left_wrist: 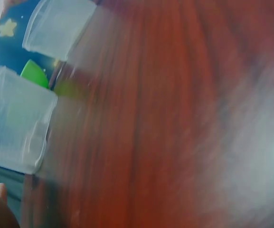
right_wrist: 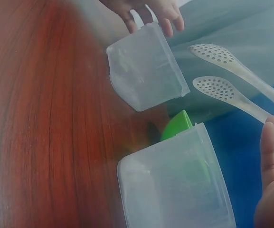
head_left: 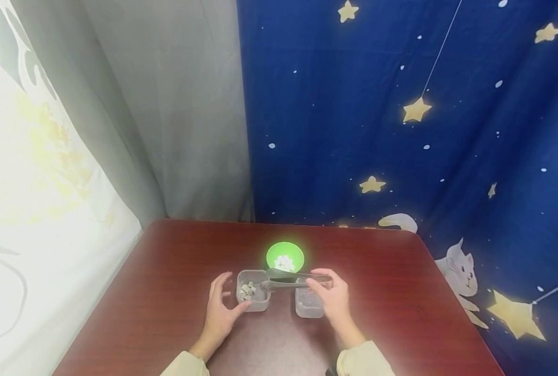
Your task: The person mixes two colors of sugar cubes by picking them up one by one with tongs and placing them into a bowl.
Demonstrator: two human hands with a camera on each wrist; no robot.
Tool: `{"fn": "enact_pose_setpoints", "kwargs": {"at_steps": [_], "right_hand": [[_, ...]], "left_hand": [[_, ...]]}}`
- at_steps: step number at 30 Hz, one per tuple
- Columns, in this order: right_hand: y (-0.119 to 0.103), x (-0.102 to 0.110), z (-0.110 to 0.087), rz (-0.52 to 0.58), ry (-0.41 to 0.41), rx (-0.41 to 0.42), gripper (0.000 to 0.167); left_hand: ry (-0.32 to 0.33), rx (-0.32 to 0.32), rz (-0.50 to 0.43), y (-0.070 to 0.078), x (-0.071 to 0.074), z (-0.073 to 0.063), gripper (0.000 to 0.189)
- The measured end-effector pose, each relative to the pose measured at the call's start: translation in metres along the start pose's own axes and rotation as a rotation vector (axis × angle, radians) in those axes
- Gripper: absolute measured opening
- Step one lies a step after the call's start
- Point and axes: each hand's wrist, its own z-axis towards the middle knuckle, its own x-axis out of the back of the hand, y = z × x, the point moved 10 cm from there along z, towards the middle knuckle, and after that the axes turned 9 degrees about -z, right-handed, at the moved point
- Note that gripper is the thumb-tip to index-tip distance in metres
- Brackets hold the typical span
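Observation:
My right hand holds translucent tongs by their rear end. Their perforated tips stand apart, reaching left to overlap the right side of the left clear plastic box in the head view. Small pale chunks lie inside that box. Around its left and front sides, my left hand is spread with fingers loosely bent and the thumb at the front rim. A second clear box stands below the right hand. Behind the tongs, a green bowl contains small white pieces.
All the containers stand on a dark red wooden table with rounded far corners. Grey curtain and blue star-patterned curtain hang behind it. A bright white curtain borders the left side.

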Motion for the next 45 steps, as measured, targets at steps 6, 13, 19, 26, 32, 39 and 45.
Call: {"fn": "enact_pose_setpoints", "kwargs": {"at_steps": [6,13,19,26,32,39,45], "right_hand": [[0.002,-0.008,0.002,-0.005,-0.017,0.010,0.025],[0.003,-0.018,0.003,-0.027,-0.037,0.040,0.024],[0.005,-0.026,0.002,-0.045,-0.059,0.000,0.025],[0.022,-0.041,0.006,-0.005,-0.084,-0.022,0.025],[0.027,-0.053,0.009,-0.173,-0.089,0.033,0.024],[0.012,-0.072,0.006,-0.100,-0.171,0.089,0.023],[0.028,-0.078,0.008,-0.157,-0.147,0.096,0.025]], "left_hand": [[-0.117,0.101,-0.071,-0.034,-0.008,0.005,0.097],[-0.212,0.152,-0.119,-0.045,-0.017,0.011,0.100],[-0.308,0.202,-0.178,-0.025,-0.024,0.018,0.100],[-0.377,0.246,-0.151,-0.011,-0.028,0.022,0.100],[-0.391,0.309,-0.171,-0.017,-0.031,0.022,0.102],[-0.340,0.359,-0.171,-0.043,-0.029,0.017,0.099],[-0.325,0.362,-0.231,-0.033,-0.029,0.018,0.095]]}}
